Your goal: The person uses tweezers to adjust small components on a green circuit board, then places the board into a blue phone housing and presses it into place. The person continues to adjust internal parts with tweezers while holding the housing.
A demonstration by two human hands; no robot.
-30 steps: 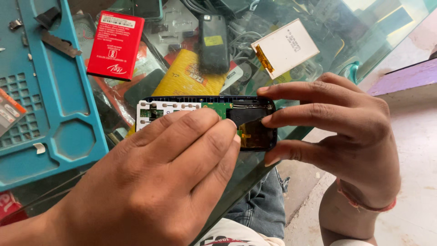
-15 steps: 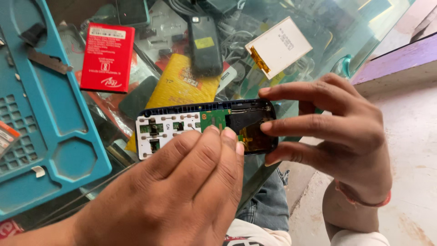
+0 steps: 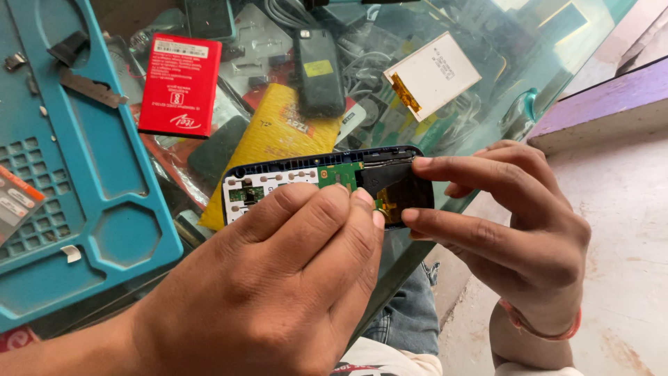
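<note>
Over the glass bench (image 3: 487, 111), in the head view, both hands hold an opened phone (image 3: 313, 182) with its back off. The right hand (image 3: 515, 230) grips the dark end of the phone, one finger on the top edge and one on the bottom edge. The left hand (image 3: 278, 285) is curled shut over the middle, its fingertips pressing near the green board (image 3: 339, 174) and the white keypad sheet (image 3: 264, 186). It may be pinching a small part there, but the fingers hide it.

Half a second ago the phone sat a little lower, and the left fingers covered less of the board. The red battery (image 3: 179, 85) looked further left then.

Behind the phone lie a yellow pouch (image 3: 278, 132), a black phone (image 3: 318, 63) and a white screen part (image 3: 431, 75). A blue work mat (image 3: 83, 174) lies to the left. The left hand blocks the phone's lower side.
</note>
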